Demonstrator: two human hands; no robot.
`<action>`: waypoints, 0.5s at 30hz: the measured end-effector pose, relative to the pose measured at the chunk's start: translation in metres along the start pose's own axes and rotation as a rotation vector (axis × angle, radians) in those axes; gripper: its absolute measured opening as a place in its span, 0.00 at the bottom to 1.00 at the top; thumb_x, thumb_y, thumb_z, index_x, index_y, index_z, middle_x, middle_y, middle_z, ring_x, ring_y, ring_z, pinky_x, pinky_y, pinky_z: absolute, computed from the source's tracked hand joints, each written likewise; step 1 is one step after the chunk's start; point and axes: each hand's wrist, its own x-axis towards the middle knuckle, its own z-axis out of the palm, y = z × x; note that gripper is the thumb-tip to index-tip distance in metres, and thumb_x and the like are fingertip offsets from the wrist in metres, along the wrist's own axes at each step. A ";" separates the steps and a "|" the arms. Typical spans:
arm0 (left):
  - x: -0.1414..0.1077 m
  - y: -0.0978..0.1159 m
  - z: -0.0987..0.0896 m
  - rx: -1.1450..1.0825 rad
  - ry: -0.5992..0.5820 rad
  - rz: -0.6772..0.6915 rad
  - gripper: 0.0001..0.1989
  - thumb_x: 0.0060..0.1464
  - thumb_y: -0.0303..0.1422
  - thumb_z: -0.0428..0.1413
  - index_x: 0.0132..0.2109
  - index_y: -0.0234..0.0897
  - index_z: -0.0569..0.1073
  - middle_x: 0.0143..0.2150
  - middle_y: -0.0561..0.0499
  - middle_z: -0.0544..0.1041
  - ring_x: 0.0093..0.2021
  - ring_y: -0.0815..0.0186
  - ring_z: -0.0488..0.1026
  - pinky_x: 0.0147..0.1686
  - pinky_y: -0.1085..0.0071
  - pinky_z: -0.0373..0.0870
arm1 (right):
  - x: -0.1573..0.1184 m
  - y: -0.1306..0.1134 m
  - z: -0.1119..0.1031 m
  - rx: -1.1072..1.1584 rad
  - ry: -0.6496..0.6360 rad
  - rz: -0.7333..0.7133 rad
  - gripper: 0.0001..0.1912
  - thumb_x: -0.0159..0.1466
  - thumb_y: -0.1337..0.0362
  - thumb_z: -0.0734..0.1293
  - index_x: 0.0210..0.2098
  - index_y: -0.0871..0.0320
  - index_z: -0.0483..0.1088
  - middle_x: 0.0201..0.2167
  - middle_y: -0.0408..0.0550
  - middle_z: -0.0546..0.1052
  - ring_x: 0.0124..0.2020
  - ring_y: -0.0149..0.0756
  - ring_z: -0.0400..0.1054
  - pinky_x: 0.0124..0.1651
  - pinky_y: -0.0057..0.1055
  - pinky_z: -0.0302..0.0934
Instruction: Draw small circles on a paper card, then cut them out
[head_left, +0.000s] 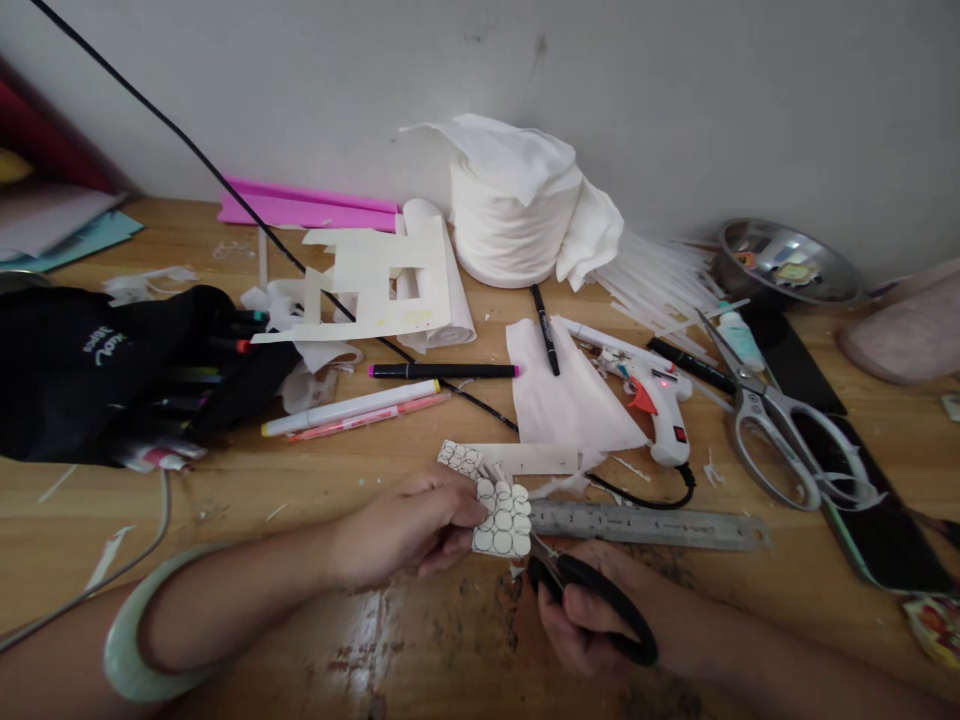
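Observation:
Between the thumb and fingers of my left hand [409, 525] is a piece of white paper [504, 520] covered with drawn circles. Its right edge has a scalloped outline, and another circle-marked part shows beyond my knuckles. My right hand [600, 610] grips black-handled scissors [611, 600], whose blades meet the paper's lower right edge. How far the blades are parted I cannot tell. Just behind the paper lies a steel ruler [652, 525], with a white paper strip [529, 459] above it.
A white glue gun [660, 395] with a red light lies right of centre, its black cable curling toward the ruler. Large grey scissors [780, 430] rest on dark phones [885, 510]. Markers, cut card [375, 285], a tissue roll [514, 215] and a black pen case [112, 370] surround the work area.

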 end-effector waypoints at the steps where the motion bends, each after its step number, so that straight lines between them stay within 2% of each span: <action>1: 0.000 0.000 0.000 -0.002 -0.002 0.005 0.11 0.41 0.34 0.49 0.16 0.36 0.60 0.12 0.59 0.58 0.12 0.76 0.53 0.11 0.78 0.44 | 0.000 0.000 0.000 0.002 0.000 -0.001 0.31 0.51 0.36 0.60 0.18 0.60 0.58 0.12 0.37 0.58 0.13 0.21 0.48 0.16 0.23 0.41; 15: -0.001 0.003 0.000 -0.032 0.015 -0.018 0.12 0.39 0.34 0.51 0.16 0.36 0.58 0.12 0.60 0.57 0.11 0.77 0.52 0.11 0.78 0.42 | 0.002 0.002 0.003 -0.010 0.022 -0.008 0.31 0.51 0.36 0.61 0.16 0.60 0.57 0.12 0.38 0.59 0.13 0.20 0.49 0.15 0.22 0.41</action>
